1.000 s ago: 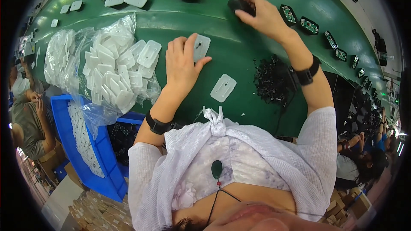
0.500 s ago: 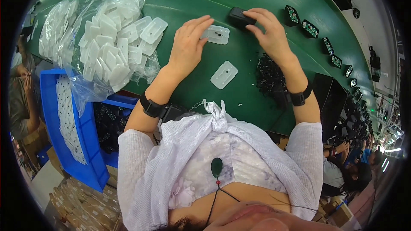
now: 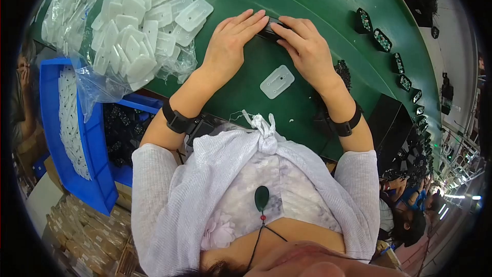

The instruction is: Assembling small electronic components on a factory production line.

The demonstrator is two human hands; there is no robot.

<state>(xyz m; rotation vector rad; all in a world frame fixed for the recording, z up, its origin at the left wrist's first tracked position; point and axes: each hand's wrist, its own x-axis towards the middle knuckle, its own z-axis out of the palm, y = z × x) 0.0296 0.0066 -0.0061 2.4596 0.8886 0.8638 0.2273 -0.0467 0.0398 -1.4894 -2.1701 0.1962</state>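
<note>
Fingers and thumb of the right hand (image 3: 306, 48) close on one black case (image 3: 268, 31) over the green table (image 3: 292, 115), while the left hand (image 3: 229, 46) brings nearly straight fingers to its other end, thumb hidden, so I cannot tell how firmly that one grips. From my remote seat I count one loose white plate (image 3: 277, 82) lying flat just nearer the body; the heaped plates (image 3: 134, 46) at left overlap too much to number. Rightward I make out at least five open black shells (image 3: 382, 40) in a row, and two wristbands (image 3: 346, 127).
</note>
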